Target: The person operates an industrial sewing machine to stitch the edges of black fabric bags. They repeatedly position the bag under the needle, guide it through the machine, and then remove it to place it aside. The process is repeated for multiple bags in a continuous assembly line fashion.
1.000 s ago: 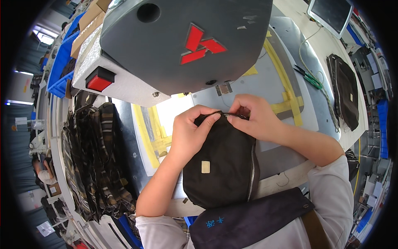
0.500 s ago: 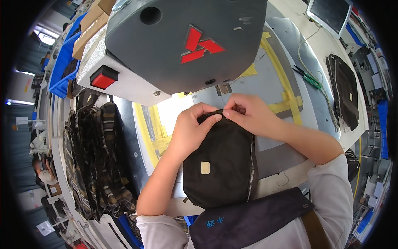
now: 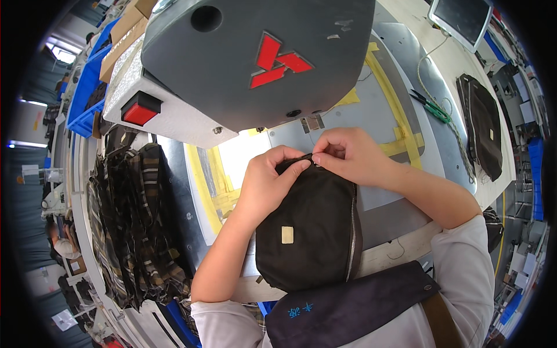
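A small black fabric pouch [image 3: 310, 232] with a side zipper and a pale square label lies on the metal bed of a sewing machine, right in front of me. My left hand [image 3: 267, 182] grips the pouch's top edge from the left. My right hand [image 3: 348, 153] pinches the same top edge from the right, fingertips meeting those of the left hand. The grey machine head [image 3: 255, 52] with a red emblem hangs just above both hands.
A stack of dark striped fabric pieces [image 3: 133, 226] lies to my left. Yellow tape [image 3: 400, 124] marks the metal bed. Another black bag [image 3: 481, 124] and green-handled snips [image 3: 432, 107] lie on the table at right. A red button [image 3: 139, 110] sits on the machine's side.
Both hands and the pouch's top edge have shifted slightly up toward the machine head; the grip looks the same.
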Action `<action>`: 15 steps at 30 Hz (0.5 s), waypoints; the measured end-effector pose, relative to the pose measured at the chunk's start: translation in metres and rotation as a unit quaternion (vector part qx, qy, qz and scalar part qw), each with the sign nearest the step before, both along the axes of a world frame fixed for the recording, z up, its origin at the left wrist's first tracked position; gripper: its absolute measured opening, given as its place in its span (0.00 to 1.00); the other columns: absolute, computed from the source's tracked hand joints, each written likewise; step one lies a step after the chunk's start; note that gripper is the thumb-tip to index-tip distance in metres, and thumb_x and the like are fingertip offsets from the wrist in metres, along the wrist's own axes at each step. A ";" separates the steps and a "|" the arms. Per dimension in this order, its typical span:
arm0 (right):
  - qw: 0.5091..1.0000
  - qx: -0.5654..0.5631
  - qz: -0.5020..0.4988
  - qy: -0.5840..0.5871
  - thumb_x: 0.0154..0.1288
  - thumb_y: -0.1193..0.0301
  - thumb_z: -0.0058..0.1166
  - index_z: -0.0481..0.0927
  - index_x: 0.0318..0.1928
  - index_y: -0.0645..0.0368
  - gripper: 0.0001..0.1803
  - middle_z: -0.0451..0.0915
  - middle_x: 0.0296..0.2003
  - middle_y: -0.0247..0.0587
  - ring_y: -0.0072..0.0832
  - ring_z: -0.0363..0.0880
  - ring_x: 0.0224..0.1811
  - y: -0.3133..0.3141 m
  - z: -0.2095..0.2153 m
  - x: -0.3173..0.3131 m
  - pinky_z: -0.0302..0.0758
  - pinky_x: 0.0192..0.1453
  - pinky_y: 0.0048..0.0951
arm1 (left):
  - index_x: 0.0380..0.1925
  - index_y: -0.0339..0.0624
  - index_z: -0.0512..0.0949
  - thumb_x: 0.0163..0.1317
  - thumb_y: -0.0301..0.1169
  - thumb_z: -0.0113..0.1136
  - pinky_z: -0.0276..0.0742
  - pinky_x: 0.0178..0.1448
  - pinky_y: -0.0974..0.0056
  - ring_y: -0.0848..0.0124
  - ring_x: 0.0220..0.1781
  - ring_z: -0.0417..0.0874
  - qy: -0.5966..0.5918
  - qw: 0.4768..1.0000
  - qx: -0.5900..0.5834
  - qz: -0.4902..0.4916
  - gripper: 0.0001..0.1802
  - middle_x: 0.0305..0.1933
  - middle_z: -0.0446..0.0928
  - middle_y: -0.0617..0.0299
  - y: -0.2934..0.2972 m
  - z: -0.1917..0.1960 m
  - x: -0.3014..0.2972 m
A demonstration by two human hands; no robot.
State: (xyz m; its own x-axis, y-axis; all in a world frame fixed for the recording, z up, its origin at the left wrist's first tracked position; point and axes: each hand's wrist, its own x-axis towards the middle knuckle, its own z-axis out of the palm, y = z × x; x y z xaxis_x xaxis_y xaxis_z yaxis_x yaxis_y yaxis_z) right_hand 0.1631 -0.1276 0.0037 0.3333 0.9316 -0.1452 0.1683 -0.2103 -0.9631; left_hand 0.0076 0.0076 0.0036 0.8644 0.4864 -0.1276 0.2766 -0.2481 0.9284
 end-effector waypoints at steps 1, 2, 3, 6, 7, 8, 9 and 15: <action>1.000 0.004 -0.001 -0.006 0.63 0.70 0.60 0.81 0.35 0.63 0.08 0.81 0.27 0.36 0.21 0.77 0.29 0.000 0.000 0.000 0.75 0.36 0.25 | 0.36 0.32 0.81 0.61 0.28 0.66 0.75 0.43 0.70 0.76 0.34 0.80 -0.002 1.000 0.004 0.001 0.09 0.31 0.83 0.59 0.000 0.000 0.000; 1.000 0.008 -0.003 -0.011 0.63 0.70 0.60 0.81 0.35 0.63 0.08 0.81 0.27 0.36 0.21 0.77 0.29 0.000 -0.001 0.000 0.75 0.36 0.25 | 0.36 0.33 0.81 0.61 0.28 0.66 0.75 0.42 0.70 0.76 0.34 0.80 -0.004 1.000 0.008 0.001 0.09 0.31 0.83 0.59 -0.001 0.001 -0.001; 1.000 0.016 -0.001 -0.020 0.63 0.70 0.60 0.81 0.35 0.63 0.08 0.81 0.27 0.36 0.21 0.77 0.29 0.000 -0.001 0.000 0.75 0.36 0.25 | 0.36 0.33 0.81 0.61 0.28 0.66 0.75 0.42 0.70 0.75 0.33 0.80 -0.006 1.000 0.012 0.002 0.09 0.31 0.83 0.59 -0.001 0.002 -0.001; 0.999 0.025 -0.002 -0.029 0.62 0.71 0.60 0.80 0.34 0.63 0.07 0.80 0.26 0.36 0.21 0.77 0.28 -0.002 -0.001 0.000 0.74 0.35 0.25 | 0.36 0.33 0.81 0.61 0.28 0.65 0.75 0.42 0.70 0.75 0.33 0.80 -0.019 0.999 0.029 0.003 0.09 0.31 0.83 0.58 -0.002 0.002 -0.001; 1.000 0.018 -0.006 -0.022 0.62 0.71 0.60 0.80 0.34 0.63 0.07 0.80 0.26 0.36 0.20 0.77 0.28 -0.002 -0.001 0.000 0.74 0.35 0.25 | 0.36 0.33 0.81 0.61 0.28 0.65 0.75 0.42 0.70 0.75 0.33 0.80 -0.018 0.999 0.028 0.004 0.09 0.31 0.83 0.58 -0.002 0.002 -0.001; 1.000 0.011 -0.010 -0.015 0.62 0.72 0.60 0.80 0.34 0.63 0.07 0.80 0.26 0.36 0.20 0.77 0.28 -0.002 -0.001 -0.001 0.74 0.34 0.25 | 0.36 0.33 0.81 0.61 0.28 0.65 0.75 0.42 0.70 0.75 0.33 0.81 -0.017 0.999 0.028 0.005 0.09 0.31 0.83 0.58 -0.002 0.001 -0.001; 1.000 0.017 -0.012 -0.011 0.62 0.72 0.60 0.80 0.33 0.63 0.07 0.80 0.26 0.36 0.20 0.76 0.28 -0.003 -0.002 -0.001 0.73 0.34 0.25 | 0.36 0.33 0.81 0.61 0.28 0.65 0.75 0.42 0.70 0.75 0.33 0.81 -0.017 0.999 0.028 0.007 0.08 0.31 0.83 0.58 -0.002 0.001 -0.001; 0.999 0.038 -0.018 0.020 0.63 0.74 0.59 0.78 0.31 0.64 0.06 0.78 0.26 0.33 0.16 0.74 0.28 -0.005 -0.002 -0.003 0.71 0.32 0.22 | 0.36 0.33 0.81 0.61 0.28 0.66 0.75 0.43 0.70 0.75 0.34 0.81 -0.011 1.000 0.013 0.007 0.08 0.31 0.84 0.58 -0.002 0.000 -0.001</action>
